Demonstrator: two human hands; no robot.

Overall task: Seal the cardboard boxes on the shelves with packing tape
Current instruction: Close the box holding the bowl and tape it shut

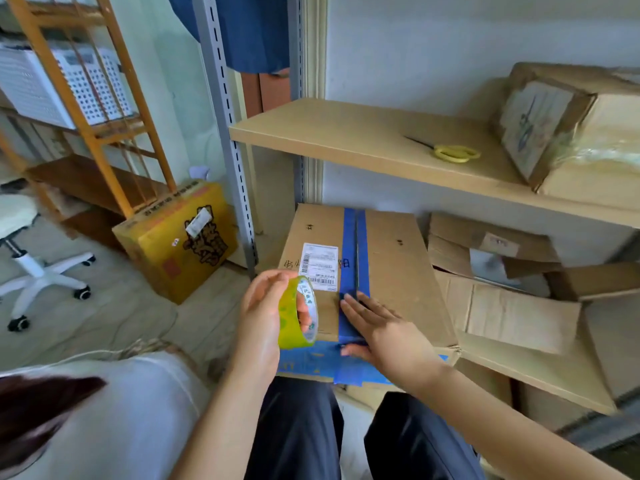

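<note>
A closed cardboard box [394,268] lies on the lower shelf, with blue tape along its centre seam and a white shipping label on its left flap. My left hand [263,317] holds a yellowish roll of packing tape [294,313] upright just left of the box's near end. My right hand [384,334] lies flat, fingers spread, on the blue tape at the box's near edge. To the right on the same shelf sits an open cardboard box [498,271] with loose flaps. A taped box [568,129] rests on the upper shelf.
Yellow-handled scissors [450,152] lie on the upper shelf board [329,133]. A yellow printed carton [180,240] stands on the floor by the grey shelf post [232,133]. A wooden rack and a white swivel stool [31,251] are at the left.
</note>
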